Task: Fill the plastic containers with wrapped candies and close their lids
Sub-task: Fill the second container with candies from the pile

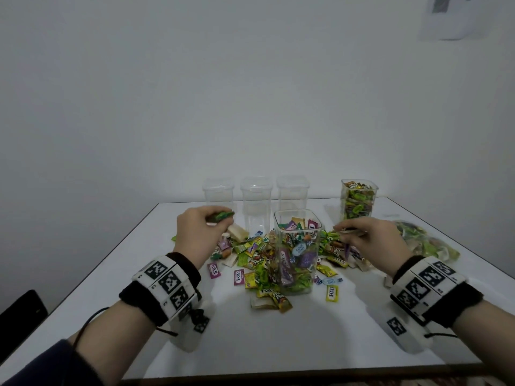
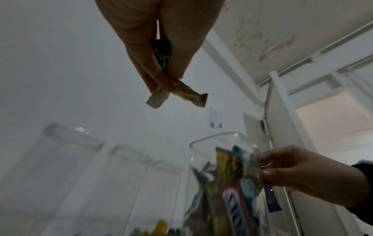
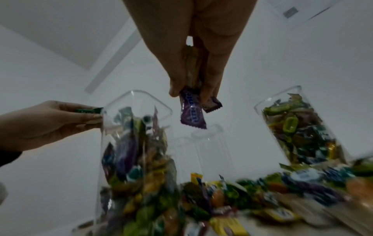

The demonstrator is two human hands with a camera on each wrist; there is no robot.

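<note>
"FOX'S" on a pink candy wrapper [image 1: 239, 277] on the tabletop [image 1: 306, 338], "FOX'S" on a yellow wrapper [image 1: 331, 293] beside the jar [image 1: 297, 253], "COOL MINT" on a pale blue wrapper [image 1: 300, 249] inside the jar, other wrapper print too blurred to read

White table [image 1: 320, 338], candies [image 1: 250, 254], containers [image 1: 297, 250].

Open container [image 1: 297, 252] amid loose candies [image 1: 250, 254], three lidded containers [image 1: 255, 201] behind, filled container [image 1: 359, 200] far right

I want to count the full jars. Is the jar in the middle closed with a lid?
No, the middle jar has an open top, with candy wrappers poking out.
</note>
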